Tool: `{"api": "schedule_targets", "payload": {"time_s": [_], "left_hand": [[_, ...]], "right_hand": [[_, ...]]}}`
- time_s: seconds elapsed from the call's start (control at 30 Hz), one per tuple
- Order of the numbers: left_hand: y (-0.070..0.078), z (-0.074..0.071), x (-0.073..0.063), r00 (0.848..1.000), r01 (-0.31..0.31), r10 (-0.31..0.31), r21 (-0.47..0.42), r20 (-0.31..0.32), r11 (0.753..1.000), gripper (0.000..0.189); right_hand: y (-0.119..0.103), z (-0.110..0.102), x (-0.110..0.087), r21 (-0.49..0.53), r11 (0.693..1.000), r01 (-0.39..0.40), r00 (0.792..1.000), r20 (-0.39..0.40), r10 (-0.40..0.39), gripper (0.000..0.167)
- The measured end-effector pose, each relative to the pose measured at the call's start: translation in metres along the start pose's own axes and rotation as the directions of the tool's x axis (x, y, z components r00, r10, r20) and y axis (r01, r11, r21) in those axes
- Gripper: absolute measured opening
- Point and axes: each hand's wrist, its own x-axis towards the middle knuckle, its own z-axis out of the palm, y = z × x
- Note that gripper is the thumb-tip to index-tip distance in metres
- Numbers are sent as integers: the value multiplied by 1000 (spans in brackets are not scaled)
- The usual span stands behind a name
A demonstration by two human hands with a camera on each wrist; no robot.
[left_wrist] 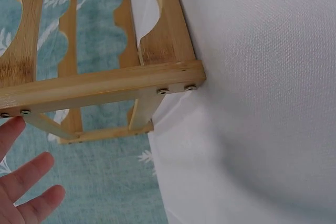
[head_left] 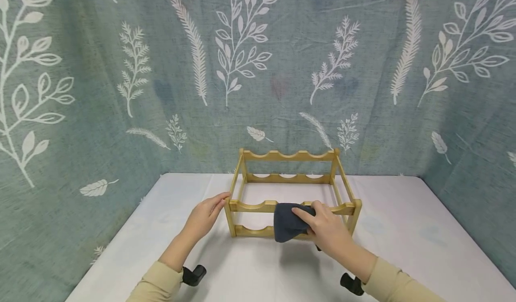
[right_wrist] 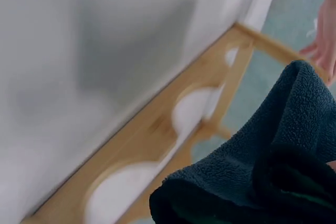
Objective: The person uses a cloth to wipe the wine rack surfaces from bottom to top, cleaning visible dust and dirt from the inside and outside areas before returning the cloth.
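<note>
A light wooden rack with scalloped rails stands on the white-covered table. My left hand is at its upper front left corner. In the left wrist view, one fingertip touches the post beside the screw heads, and the other fingers are spread apart from the wood. My right hand pinches a folded dark blue cloth against the rack's front top rail. The right wrist view shows the towel-like cloth up close, its folds hiding most of the fingers.
The white table surrounds the rack. A teal curtain with white leaf prints hangs behind and along both sides. Black wrist mounts sit at both cuffs.
</note>
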Motion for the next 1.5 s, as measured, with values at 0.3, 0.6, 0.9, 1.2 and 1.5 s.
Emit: {"api": "schedule_targets", "payload": {"time_s": [0.3, 0.6, 0.9, 1.2, 1.5], "left_hand": [[-4, -1, -2, 1000, -7, 7, 8, -14, 1000, 36], [-4, -3, -2, 1000, 12, -12, 32, 5, 999, 32], [-4, -4, -3, 999, 31, -31, 21, 25, 999, 33], [-2, -5, -1, 998, 36, -36, 13, 46, 999, 34], [2, -5, 1, 997, 46, -46, -1, 63, 999, 33]], "right_hand": [[47, -28, -46, -64, 987, -150, 986, 60, 154, 58], [68, -47, -68, -90, 964, -249, 964, 75, 256, 55], [49, -42, -54, -36, 971, -236, 966, 97, 238, 56], [3, -8, -14, 32, 998, -46, 999, 14, 45, 57], [-45, 28, 27, 47, 995, 83, 995, -63, -80, 53]]}}
